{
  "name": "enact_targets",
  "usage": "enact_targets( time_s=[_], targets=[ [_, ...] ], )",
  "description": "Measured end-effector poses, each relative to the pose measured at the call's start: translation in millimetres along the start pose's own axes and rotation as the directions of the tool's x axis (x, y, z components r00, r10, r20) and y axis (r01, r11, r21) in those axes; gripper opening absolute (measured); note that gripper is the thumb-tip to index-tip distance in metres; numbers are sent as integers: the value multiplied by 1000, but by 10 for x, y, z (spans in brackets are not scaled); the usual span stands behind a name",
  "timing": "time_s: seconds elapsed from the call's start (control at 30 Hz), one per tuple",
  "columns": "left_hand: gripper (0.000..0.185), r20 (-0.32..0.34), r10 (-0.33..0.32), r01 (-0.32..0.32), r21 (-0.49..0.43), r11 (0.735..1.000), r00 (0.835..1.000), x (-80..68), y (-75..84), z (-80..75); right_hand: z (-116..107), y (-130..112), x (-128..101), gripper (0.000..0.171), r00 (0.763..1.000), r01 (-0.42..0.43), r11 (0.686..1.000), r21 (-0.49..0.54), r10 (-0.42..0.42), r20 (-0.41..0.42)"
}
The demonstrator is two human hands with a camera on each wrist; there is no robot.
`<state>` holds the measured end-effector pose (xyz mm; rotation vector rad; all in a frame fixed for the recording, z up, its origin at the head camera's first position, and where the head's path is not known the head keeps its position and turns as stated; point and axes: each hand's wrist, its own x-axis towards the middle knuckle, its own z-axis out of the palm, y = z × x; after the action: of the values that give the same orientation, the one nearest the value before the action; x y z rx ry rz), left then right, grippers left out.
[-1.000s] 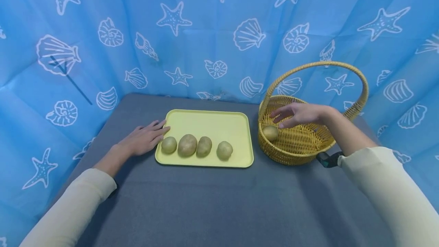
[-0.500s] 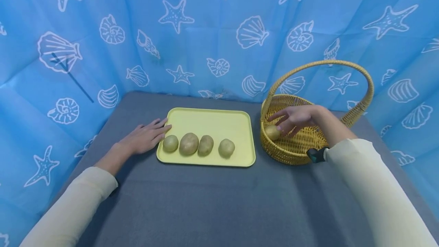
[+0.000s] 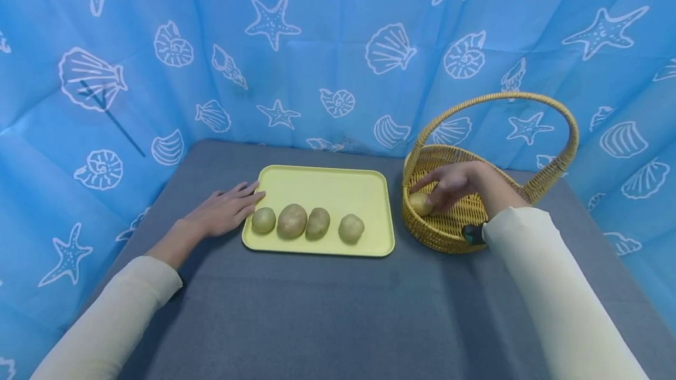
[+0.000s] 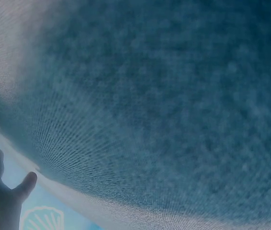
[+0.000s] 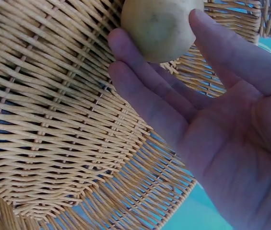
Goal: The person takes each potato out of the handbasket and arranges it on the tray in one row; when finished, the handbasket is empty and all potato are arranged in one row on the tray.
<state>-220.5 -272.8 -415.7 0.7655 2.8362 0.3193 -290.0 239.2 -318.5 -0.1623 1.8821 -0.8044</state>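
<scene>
In the head view, my right hand [image 3: 449, 185] reaches inside a woven wicker basket [image 3: 438, 244] at the right. Its thumb and fingers pinch a potato [image 3: 421, 203] near the basket's left wall. The right wrist view has the thumb on one side of this pale, round potato [image 5: 161, 28] and the fingers on the other. My left hand [image 3: 227, 211] lies flat with its fingers spread, fingertips at the left rim of a yellow tray [image 3: 327, 183]. Several potatoes stand in a row along the tray's front half, among them a large one [image 3: 292, 221] and a knobbly one [image 3: 351, 228].
A tall arched handle [image 3: 496, 96] rises over the basket and my right forearm. Grey cloth [image 3: 317, 309] covers the table. Behind it hangs a blue curtain [image 3: 311, 63] with white shell and starfish prints.
My right hand has lowered a little to the left and closed its thumb and fingers on the potato in the basket. The left hand stays at the tray; the whole view has shifted slightly.
</scene>
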Motion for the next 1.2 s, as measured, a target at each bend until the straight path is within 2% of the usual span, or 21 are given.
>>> enact_targets(
  time_s=[0.17,0.33,0.63,0.73,0.87,0.97,1.13,1.2],
  targets=[
    [49,-3,3,-3,5,1000,1000,0,15,-20,55,-21,1,73,999,-24,999,-24,23,-35],
    [49,-1,5,-5,4,1000,1000,7,31,-25,76,-39,2,71,998,-32,995,-93,27,-58],
    [49,0,9,-9,6,1000,1000,17,15,4,89,-76,-67,71,999,34,976,-217,-40,-25],
    [49,-5,12,-12,11,1000,1000,17,9,11,102,-100,-131,69,995,93,956,-279,-102,-17],
    [49,-4,12,-12,11,1000,1000,12,10,7,122,-128,-258,64,972,204,887,-415,-232,-18],
    [49,0,8,-8,6,1000,1000,4,17,-1,134,-150,-371,61,952,237,838,-491,-301,-54],
    [50,4,-1,1,8,1000,1000,-5,28,-14,169,-213,-523,63,936,268,835,-480,-343,-76],
    [50,4,-2,2,10,1000,1000,-4,29,-15,199,-249,-555,64,925,306,820,-483,-377,-54]
  ],
)
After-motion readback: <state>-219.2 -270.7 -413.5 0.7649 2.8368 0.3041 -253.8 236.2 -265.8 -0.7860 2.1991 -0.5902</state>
